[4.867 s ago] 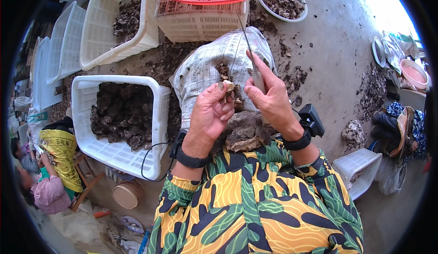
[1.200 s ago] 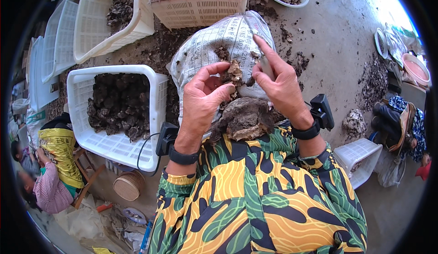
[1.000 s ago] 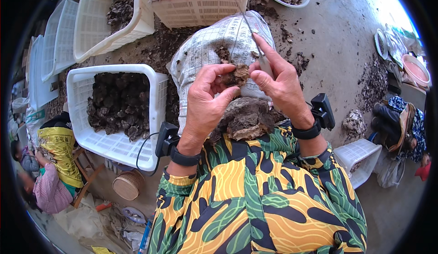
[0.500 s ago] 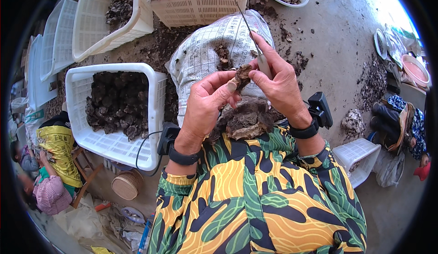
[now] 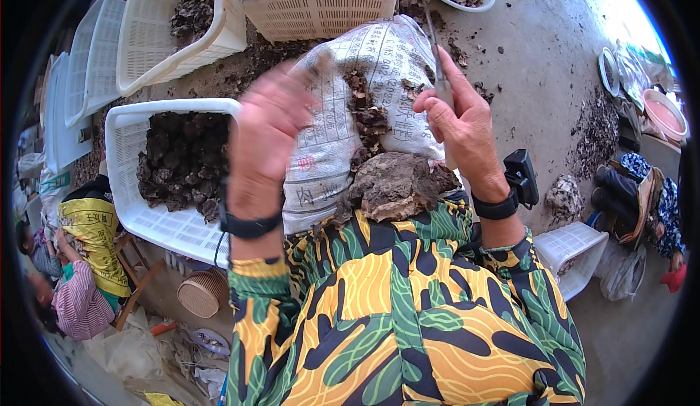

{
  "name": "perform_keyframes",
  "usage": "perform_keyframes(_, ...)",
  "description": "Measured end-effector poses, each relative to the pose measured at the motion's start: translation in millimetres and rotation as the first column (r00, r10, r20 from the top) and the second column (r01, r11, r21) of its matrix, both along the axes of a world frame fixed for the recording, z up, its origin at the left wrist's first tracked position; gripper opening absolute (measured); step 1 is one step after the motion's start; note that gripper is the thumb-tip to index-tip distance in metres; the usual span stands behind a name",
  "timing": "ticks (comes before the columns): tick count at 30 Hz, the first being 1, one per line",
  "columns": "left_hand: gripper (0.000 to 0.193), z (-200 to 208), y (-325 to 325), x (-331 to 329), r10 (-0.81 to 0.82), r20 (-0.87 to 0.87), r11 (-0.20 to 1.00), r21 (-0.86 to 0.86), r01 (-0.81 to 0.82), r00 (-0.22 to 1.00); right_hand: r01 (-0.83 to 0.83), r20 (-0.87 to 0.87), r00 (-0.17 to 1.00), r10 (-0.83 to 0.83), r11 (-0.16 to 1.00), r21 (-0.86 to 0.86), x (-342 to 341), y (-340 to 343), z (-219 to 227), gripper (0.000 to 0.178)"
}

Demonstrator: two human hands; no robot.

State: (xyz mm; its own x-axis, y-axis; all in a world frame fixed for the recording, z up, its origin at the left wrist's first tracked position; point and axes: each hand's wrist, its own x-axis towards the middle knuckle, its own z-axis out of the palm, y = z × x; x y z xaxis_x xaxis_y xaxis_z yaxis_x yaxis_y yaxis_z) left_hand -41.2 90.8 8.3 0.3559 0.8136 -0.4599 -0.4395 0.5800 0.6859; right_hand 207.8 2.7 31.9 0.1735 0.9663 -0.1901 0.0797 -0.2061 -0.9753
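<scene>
My right hand (image 5: 461,125) is closed on the pale handle of a knife (image 5: 435,45), whose thin dark blade points away from me. My left hand (image 5: 273,118) is raised between the white crate and the sack, smeared by motion; whether anything is in its fingers cannot be made out. A large brown, crusty clump (image 5: 390,186), perhaps dried fungus, rests at my lap against the white woven sack (image 5: 321,132). Brown scraps (image 5: 370,120) lie in a fold of that sack, between my hands.
At my left stands a white crate (image 5: 120,143) holding several dark clumps. Farther off are another crate (image 5: 138,52), a slotted crate (image 5: 321,16) under a red rim, and a white basin (image 5: 474,6) of brown pieces. Other people (image 5: 80,307) sit at the far left and right.
My left hand has swung left, away from my right hand. The small brown piece is gone from between them. My right hand has shifted slightly right, still with the knife.
</scene>
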Motion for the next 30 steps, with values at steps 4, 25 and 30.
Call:
perform_keyframes(4, 0.033, 30, 45, -38, 0.476, 0.108, 0.846, 0.217, -0.488, 0.873, 0.048, -0.008, 0.999, -0.049, 0.998, -0.042, 7, -8, 0, 0.064)
perform_keyframes(25, 0.014, -47, -36, 58, 0.085, -0.812, 0.625, 0.494, 0.604, 0.577, 0.08, -0.046, 0.995, -0.084, 0.993, -0.083, 12, -20, -11, 0.064)
perform_keyframes(30, 0.023, -35, -33, 47, 0.058, -0.726, 0.825, 0.422, 0.377, 0.685, 0.047, 0.014, 0.999, -0.046, 0.993, -0.104, 18, -21, -13, 0.063)
